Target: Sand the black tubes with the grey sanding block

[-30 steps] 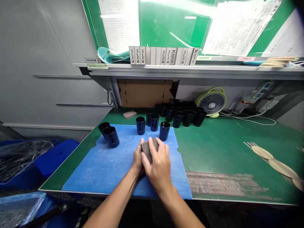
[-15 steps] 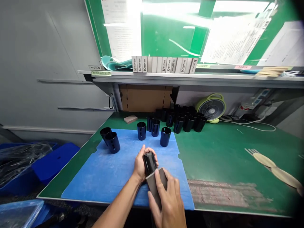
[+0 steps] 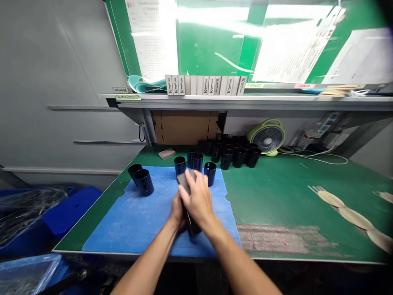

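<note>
Above the blue mat (image 3: 123,227), my left hand (image 3: 177,211) is wrapped round a glossy black housing (image 3: 193,226), tilted, with much of it covered by my hands. My right hand (image 3: 198,196) grips a grey sanding block (image 3: 186,179) and presses it along the housing's upper side. Just beyond my hands stand dark blue, open-topped cylindrical housings, among them one at the right (image 3: 210,173) and one at the left (image 3: 179,164). Two more, including the nearer one (image 3: 144,182), touch each other at the mat's left edge.
Many dark housings (image 3: 239,156) cluster at the back beside a green fan (image 3: 267,138). A pinkish block (image 3: 166,153) lies behind the mat. Grey blocks marked 220 (image 3: 205,85) line the shelf. Pale oval pads (image 3: 330,198) lie at right. Blue bins (image 3: 72,209) stand at left.
My right hand has slid the sanding block forward, away from me, along the black housing. The housing's near end now shows below my hands. The view has shifted slightly.
</note>
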`<state>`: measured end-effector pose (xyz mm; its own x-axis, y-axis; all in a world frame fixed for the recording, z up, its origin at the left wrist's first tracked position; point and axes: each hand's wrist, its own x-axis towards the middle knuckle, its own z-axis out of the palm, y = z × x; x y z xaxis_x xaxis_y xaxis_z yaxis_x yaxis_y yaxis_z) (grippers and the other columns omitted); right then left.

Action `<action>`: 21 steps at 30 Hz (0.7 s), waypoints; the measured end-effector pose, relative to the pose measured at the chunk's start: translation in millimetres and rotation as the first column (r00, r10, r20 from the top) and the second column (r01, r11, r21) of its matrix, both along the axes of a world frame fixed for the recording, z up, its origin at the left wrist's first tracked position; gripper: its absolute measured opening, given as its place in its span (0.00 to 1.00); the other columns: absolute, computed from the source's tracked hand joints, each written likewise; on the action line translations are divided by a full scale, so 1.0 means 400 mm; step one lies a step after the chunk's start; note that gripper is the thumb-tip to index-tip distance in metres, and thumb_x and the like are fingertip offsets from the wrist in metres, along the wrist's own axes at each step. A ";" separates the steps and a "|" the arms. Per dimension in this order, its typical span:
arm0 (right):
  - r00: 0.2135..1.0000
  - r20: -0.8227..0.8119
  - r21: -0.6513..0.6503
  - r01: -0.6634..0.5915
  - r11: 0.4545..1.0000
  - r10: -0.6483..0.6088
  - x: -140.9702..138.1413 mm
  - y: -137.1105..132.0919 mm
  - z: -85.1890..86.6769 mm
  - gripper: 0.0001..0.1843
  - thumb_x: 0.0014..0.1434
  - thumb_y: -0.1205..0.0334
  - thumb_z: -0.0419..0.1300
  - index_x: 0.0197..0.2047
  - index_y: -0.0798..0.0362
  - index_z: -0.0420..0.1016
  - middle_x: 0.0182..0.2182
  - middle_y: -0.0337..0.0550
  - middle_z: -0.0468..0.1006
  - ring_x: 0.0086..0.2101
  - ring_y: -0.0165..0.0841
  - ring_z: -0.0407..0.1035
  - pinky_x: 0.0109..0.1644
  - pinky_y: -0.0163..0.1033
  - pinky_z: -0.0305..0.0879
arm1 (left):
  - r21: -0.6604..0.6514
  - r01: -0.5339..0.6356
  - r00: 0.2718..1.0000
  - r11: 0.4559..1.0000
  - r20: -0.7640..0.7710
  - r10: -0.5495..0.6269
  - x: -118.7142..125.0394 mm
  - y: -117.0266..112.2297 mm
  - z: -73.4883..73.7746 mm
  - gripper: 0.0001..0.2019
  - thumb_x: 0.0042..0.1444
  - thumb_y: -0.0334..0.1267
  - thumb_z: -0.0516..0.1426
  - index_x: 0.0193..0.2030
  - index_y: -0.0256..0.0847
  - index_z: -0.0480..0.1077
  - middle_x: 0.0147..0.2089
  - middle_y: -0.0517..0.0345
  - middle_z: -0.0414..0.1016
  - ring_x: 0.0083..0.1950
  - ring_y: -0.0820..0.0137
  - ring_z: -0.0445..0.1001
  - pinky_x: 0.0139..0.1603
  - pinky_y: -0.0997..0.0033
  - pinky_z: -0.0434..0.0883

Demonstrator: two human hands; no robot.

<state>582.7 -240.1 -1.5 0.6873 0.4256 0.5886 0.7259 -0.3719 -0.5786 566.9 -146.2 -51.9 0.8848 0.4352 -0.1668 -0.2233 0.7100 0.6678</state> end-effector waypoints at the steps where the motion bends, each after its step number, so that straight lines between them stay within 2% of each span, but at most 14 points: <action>1: 1.000 -0.012 0.028 0.004 1.000 -0.004 0.044 0.012 0.034 0.30 0.66 0.54 0.60 0.68 0.53 0.66 0.60 0.56 0.69 0.58 0.48 0.63 0.61 0.54 0.67 | 0.007 0.014 1.000 1.000 -0.003 -0.014 -0.001 -0.002 0.001 0.15 0.61 0.50 0.58 0.35 0.38 0.74 0.29 0.56 0.77 0.28 0.68 0.75 0.33 0.71 0.72; 3: 0.999 -0.052 0.137 0.016 0.990 -0.009 0.117 -0.003 0.075 0.32 0.68 0.50 0.58 0.71 0.52 0.62 0.62 0.53 0.68 0.61 0.43 0.62 0.66 0.50 0.62 | 0.048 0.106 0.994 0.993 -0.015 -0.105 -0.005 -0.002 0.002 0.19 0.61 0.53 0.57 0.33 0.38 0.72 0.25 0.56 0.74 0.24 0.68 0.73 0.29 0.70 0.71; 4: 0.995 -0.098 0.209 0.030 0.978 -0.010 0.138 -0.029 0.076 0.33 0.69 0.48 0.56 0.72 0.52 0.60 0.64 0.51 0.67 0.62 0.42 0.61 0.68 0.50 0.60 | 0.070 0.149 0.989 0.986 -0.022 -0.148 -0.007 -0.001 0.002 0.20 0.61 0.55 0.56 0.31 0.38 0.72 0.24 0.56 0.73 0.23 0.67 0.73 0.27 0.69 0.71; 6: 0.977 -0.211 0.323 0.078 0.943 -0.008 0.139 -0.102 0.047 0.32 0.71 0.47 0.52 0.72 0.52 0.58 0.66 0.52 0.65 0.64 0.40 0.61 0.69 0.50 0.59 | 0.109 0.185 0.983 0.977 -0.025 -0.184 -0.009 0.002 0.003 0.21 0.62 0.56 0.55 0.31 0.38 0.71 0.25 0.55 0.73 0.24 0.66 0.74 0.27 0.68 0.71; 8: 0.952 -0.303 0.345 0.142 0.928 -0.033 0.089 -0.176 -0.006 0.32 0.71 0.47 0.51 0.72 0.53 0.57 0.65 0.55 0.65 0.63 0.43 0.62 0.68 0.54 0.61 | 0.130 0.183 0.983 0.974 -0.028 -0.181 -0.010 0.004 0.002 0.21 0.62 0.55 0.54 0.32 0.38 0.71 0.26 0.54 0.74 0.25 0.66 0.74 0.27 0.68 0.71; 11: 0.967 -0.242 0.207 0.133 0.969 -0.081 -0.042 -0.226 -0.087 0.36 0.68 0.49 0.57 0.74 0.50 0.53 0.62 0.56 0.66 0.61 0.48 0.63 0.65 0.60 0.63 | 0.146 0.180 0.984 0.973 -0.033 -0.177 -0.007 0.002 -0.001 0.20 0.62 0.53 0.54 0.31 0.37 0.71 0.26 0.54 0.74 0.25 0.66 0.74 0.27 0.68 0.71; 13: 0.992 -0.098 0.053 0.082 0.995 -0.077 -0.123 -0.208 -0.126 0.39 0.66 0.54 0.60 0.76 0.44 0.48 0.61 0.55 0.65 0.59 0.50 0.63 0.61 0.61 0.67 | 0.154 0.179 0.984 0.972 -0.034 -0.175 -0.004 0.003 -0.002 0.19 0.62 0.52 0.54 0.31 0.37 0.71 0.26 0.53 0.73 0.24 0.66 0.73 0.27 0.68 0.70; 15: 0.997 0.013 -0.045 0.075 0.996 -0.075 -0.167 -0.168 -0.151 0.42 0.66 0.58 0.59 0.77 0.42 0.44 0.61 0.57 0.64 0.56 0.54 0.64 0.56 0.64 0.69 | 0.132 0.140 0.990 0.981 -0.013 -0.140 0.000 0.011 -0.003 0.18 0.62 0.50 0.54 0.31 0.37 0.71 0.26 0.54 0.73 0.25 0.66 0.73 0.28 0.69 0.71; 18: 0.993 0.060 -0.072 0.107 0.992 -0.103 -0.165 -0.114 -0.160 0.43 0.66 0.58 0.58 0.77 0.43 0.41 0.59 0.60 0.63 0.53 0.55 0.64 0.53 0.66 0.69 | 0.068 0.021 0.999 0.997 0.042 -0.024 0.011 0.031 -0.002 0.16 0.61 0.48 0.53 0.29 0.38 0.70 0.26 0.54 0.73 0.27 0.67 0.74 0.32 0.69 0.72; 21: 0.997 0.076 -0.095 0.038 0.995 -0.031 -0.132 -0.099 -0.147 0.41 0.66 0.58 0.58 0.77 0.45 0.44 0.57 0.58 0.65 0.51 0.52 0.65 0.52 0.61 0.72 | 0.075 0.037 0.999 0.997 0.016 -0.038 0.020 0.047 0.001 0.17 0.61 0.49 0.54 0.30 0.38 0.70 0.26 0.55 0.73 0.25 0.67 0.73 0.31 0.69 0.71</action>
<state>530.0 -279.8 -60.4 0.6586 0.4599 0.5956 0.7512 -0.4488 -0.4840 574.7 -127.4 -51.4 0.9032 0.4122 -0.1196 -0.2094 0.6666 0.7154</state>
